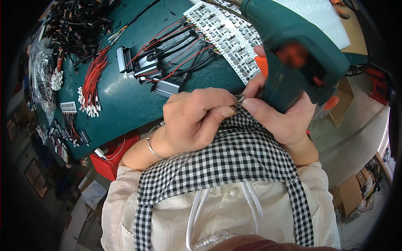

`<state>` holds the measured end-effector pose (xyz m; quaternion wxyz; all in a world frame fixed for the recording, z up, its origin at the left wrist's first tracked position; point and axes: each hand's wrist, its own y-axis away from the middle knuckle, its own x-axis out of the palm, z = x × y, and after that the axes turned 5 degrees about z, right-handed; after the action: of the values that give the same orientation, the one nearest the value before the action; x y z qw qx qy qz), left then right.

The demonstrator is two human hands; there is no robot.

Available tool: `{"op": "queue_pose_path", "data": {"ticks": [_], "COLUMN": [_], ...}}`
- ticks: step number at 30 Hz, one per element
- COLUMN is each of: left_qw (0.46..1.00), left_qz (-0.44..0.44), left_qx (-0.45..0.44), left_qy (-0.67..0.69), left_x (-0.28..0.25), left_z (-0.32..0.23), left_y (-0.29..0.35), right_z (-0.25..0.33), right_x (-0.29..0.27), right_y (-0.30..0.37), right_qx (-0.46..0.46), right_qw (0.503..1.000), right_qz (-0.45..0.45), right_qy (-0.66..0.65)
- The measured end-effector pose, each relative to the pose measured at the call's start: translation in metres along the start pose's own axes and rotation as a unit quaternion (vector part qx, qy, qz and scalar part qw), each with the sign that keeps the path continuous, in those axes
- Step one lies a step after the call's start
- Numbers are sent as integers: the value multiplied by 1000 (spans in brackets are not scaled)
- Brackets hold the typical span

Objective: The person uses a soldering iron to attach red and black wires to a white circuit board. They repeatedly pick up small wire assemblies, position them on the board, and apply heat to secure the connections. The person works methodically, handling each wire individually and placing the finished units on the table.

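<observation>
My right hand (pixel 289 119) is wrapped around the handle of a dark green pistol-shaped power tool (pixel 301 29) with an orange trigger. Its thumb and a finger also pinch a tiny greyish thing (pixel 240 99), too small to name. My left hand (pixel 192 117) is closed, its fingertips meeting the right ones at that same spot just above my black-and-white checked apron (pixel 222 161). Beyond my hands lies a white sheet of circuit boards (pixel 232 44), partly hidden by the tool. To its left are silver metal housings (pixel 166 88) with red and black wires.
The dark green table (pixel 121 98) carries a bundle of red wires with white connectors (pixel 90 83), a heap of black cables (pixel 79 25) and a clear plastic bag (pixel 42 79). A white foam sheet (pixel 324 21) lies far right. Below the table edge stands a red container (pixel 109 165).
</observation>
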<state>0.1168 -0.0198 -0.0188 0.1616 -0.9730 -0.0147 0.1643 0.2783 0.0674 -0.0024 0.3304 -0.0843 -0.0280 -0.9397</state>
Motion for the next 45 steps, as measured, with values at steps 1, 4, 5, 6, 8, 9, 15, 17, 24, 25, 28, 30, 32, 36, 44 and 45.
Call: {"op": "queue_pose_path", "data": {"ticks": [1, 4, 5, 6, 8, 9, 15, 17, 24, 25, 28, 30, 32, 36, 44, 45], "left_qw": [999, 998, 998, 997, 997, 997, 987, 986, 991, 992, 992, 992, 979, 974, 977, 976], "left_qz": [-30, -60, -60, -63, -68, -71, -86, -75, -51, -52, -55, -48, -49, -45, -45, -51], "left_qx": [6, 26, 33, 38, 48, 14, -109, -123, -102, -101, -102, -104, -144, -129, -104, -102], "left_qy": [15, 15, 7, 7, 7, 8, 82, 87, 63, 62, 54, 58, 139, 178, 180, 186], "left_x": [5, 10, 10, 11, 13, 13, 12, 11, 11, 11, 13, 13, 9, 9, 12, 13], "left_z": [2, 4, 4, 5, 8, 5, -3, -5, -3, -3, -1, 0, -3, -2, -1, -1], "left_y": [0, -2, -2, -2, -1, 1, 4, 3, 4, 4, 3, 2, 2, -1, -1, 0], "right_z": [0, -4, -4, -4, -3, -3, -4, -3, -8, -10, -11, -12, -13, -11, -12, -13], "right_x": [0, -2, -2, -1, 0, 0, -5, -1, -3, -4, -2, -3, -5, -11, -6, -5], "right_y": [0, 3, 4, 4, 5, 6, 11, 10, 2, 2, 9, 11, 8, 4, 3, 3], "right_qx": [-3, -9, -12, -11, -4, -7, -73, -38, -93, -97, -104, -111, -97, -84, -100, -98], "right_qw": [1000, 997, 996, 996, 996, 992, 917, 948, 978, 974, 946, 932, 953, 967, 984, 988], "right_qz": [10, 41, 41, 40, 37, 53, 143, 89, 94, 105, 123, 126, 95, 60, 71, 64], "right_qy": [13, 69, 76, 79, 81, 115, 365, 304, 160, 174, 281, 321, 271, 234, 128, 104]}}
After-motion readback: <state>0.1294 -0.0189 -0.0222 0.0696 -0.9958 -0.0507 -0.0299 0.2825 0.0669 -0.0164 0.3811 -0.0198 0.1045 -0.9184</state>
